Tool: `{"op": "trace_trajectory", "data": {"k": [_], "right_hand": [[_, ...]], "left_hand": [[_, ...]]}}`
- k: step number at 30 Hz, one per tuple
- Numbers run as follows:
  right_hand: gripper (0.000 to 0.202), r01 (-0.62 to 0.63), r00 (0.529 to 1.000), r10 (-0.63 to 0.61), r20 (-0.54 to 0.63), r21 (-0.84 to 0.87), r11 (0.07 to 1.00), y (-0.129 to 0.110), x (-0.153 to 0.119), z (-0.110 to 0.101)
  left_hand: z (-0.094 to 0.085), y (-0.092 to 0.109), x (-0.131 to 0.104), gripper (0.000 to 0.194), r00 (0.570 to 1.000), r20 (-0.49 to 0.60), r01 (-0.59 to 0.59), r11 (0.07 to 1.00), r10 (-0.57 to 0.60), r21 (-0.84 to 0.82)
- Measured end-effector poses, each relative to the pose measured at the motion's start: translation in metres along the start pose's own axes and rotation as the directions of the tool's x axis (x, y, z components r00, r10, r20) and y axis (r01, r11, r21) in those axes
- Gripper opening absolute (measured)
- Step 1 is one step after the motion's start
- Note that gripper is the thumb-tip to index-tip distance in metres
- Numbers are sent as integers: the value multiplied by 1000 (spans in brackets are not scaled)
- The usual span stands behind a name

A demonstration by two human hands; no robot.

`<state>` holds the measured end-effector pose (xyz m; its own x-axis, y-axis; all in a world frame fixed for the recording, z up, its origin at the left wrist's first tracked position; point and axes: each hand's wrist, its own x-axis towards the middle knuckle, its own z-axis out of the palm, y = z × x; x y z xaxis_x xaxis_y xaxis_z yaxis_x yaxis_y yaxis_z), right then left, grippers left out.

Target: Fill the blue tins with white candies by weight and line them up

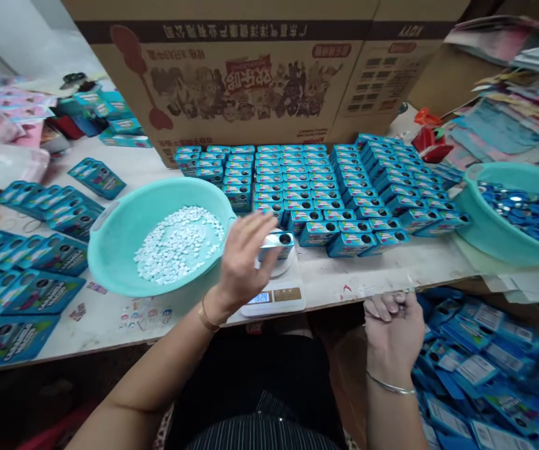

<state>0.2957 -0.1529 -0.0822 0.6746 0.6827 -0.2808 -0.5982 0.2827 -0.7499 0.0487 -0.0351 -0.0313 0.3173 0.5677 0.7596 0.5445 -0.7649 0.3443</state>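
My left hand (248, 256) is held over the left side of a small digital scale (273, 300), fingers stretched out and the thumb apart, slightly blurred. Just behind its thumb a small blue box (284, 239) with a round dark hole on top stands on the scale. Whether the hand touches the box, I cannot tell. A turquoise basin (110, 250) with small pale tablets (175, 244) is to the left of this hand. By the table's front edge, my right hand (393, 325) is turned palm up with its fingers curled in; what they hold, if anything, is hidden.
Rows of blue boxes (297, 187) stand before a large carton (260, 87). More blue boxes (30, 294) are at left. A second turquoise basin (484, 231) holds shiny blue pieces (522, 206). Below the table at right lie many loose blue cartons (484, 369).
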Motion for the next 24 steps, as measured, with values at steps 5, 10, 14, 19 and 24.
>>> {"op": "trace_trajectory", "data": {"k": [5, 10, 14, 19, 24], "right_hand": [[27, -56, 995, 59, 86, -38, 998, -3, 2, 28], [25, 13, 930, 77, 359, -240, 971, 0, -4, 93], [21, 208, 682, 177, 710, -420, 883, 21, -16, 167], [22, 833, 84, 534, 841, -354, 426, 91, -37, 261], [23, 990, 79, 846, 528, -141, -4, 189, -53, 324]], "left_hand": [[-57, 2, -12, 39, 791, -476, 313, 923, -384, -224], [-78, -9, -84, 37, 792, -370, 475, 871, -485, -124], [-95, -22, -126, 43, 816, -384, 510, 852, -433, 122], [-113, -55, -143, 76, 887, -297, 446, 820, -352, 359], [-115, -85, -152, 76, 896, -191, 444, 803, -400, 399]]}}
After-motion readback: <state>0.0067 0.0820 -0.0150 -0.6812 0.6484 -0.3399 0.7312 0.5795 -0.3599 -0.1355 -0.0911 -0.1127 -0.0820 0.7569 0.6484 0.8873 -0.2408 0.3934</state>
